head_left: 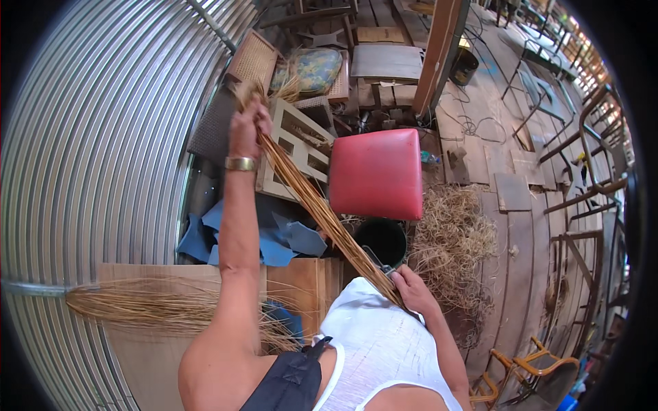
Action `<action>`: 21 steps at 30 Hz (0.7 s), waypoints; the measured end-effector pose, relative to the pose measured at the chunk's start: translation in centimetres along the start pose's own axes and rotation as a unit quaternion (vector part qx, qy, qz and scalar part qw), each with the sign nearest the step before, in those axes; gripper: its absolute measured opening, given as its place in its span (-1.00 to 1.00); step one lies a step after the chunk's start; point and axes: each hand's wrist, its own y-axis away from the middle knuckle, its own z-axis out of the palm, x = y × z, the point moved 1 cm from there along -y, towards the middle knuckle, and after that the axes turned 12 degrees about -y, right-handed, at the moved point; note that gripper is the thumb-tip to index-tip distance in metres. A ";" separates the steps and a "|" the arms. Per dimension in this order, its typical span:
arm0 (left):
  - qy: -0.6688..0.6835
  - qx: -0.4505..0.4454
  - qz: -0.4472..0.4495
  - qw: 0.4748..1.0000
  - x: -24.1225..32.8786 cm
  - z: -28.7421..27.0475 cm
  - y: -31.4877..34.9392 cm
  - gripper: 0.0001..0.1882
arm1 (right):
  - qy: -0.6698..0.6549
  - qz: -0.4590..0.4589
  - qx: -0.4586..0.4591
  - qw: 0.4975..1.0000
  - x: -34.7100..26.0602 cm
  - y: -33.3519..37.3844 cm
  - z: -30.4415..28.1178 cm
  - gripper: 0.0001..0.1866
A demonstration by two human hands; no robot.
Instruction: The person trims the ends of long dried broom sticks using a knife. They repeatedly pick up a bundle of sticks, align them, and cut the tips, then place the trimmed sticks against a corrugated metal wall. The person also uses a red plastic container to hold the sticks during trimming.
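A long bundle of tan rattan strips (312, 198) stretches slantwise in front of me, from upper left to lower right. My left hand (250, 130), with a gold-coloured band on its wrist, is closed round its far end, where loose fibres fan out past the fist. At the near end, beside my white shirt, my right hand (412, 291) is closed on the strips. A small metallic piece (388, 270) shows at its fingertips; what it belongs to is unclear. Beneath the bundle stands a dark bucket (382, 241).
A red padded seat (377, 175) lies ahead, beside a pale slotted frame (301, 144). Fibre shavings (452, 240) heap on the plank floor. More strips (157, 301) lie at left on a board, against a corrugated metal wall (103, 151). Chair frames (582, 157) stand right.
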 end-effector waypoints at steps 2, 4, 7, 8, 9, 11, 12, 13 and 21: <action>0.080 -0.012 0.048 0.996 3.1 0.1 -1.8 -0.74 | -0.025 -0.012 0.031 0.999 -0.9 -0.7 0.1 -0.74; 0.200 -0.043 0.097 0.974 1.9 -4.6 -6.0 -0.79 | -0.033 -0.003 0.068 0.997 -1.6 -1.4 -0.2 -0.74; 0.250 0.142 0.101 0.952 -3.6 -12.8 -9.4 -0.64 | -0.057 0.005 0.085 0.995 0.7 -2.3 -1.8 -0.73; 0.229 0.216 0.059 0.947 -6.0 -13.9 -9.1 -0.60 | -0.081 0.030 0.086 0.993 1.2 -2.1 -2.2 -0.74; 0.213 0.249 0.007 0.945 -8.7 -16.0 -9.2 -0.57 | -0.104 0.054 0.084 0.990 1.4 -1.8 -2.4 -0.74; 0.174 0.372 -0.069 0.909 -13.8 -16.4 -8.3 -0.53 | -0.168 0.082 0.104 0.977 2.3 -1.2 -2.3 -0.75; 0.160 0.365 -0.095 0.912 -16.2 -16.7 -7.8 -0.61 | -0.173 0.095 0.118 0.973 3.6 -0.7 -2.2 -0.77; 0.159 0.367 -0.151 0.904 -18.2 -17.3 -7.2 -0.68 | -0.178 0.107 0.130 0.970 5.5 -0.5 -2.1 -0.79; 0.338 0.295 -0.180 0.876 -28.3 -18.1 -8.0 -0.89 | 0.021 0.160 0.221 0.962 11.5 3.7 -1.9 -0.74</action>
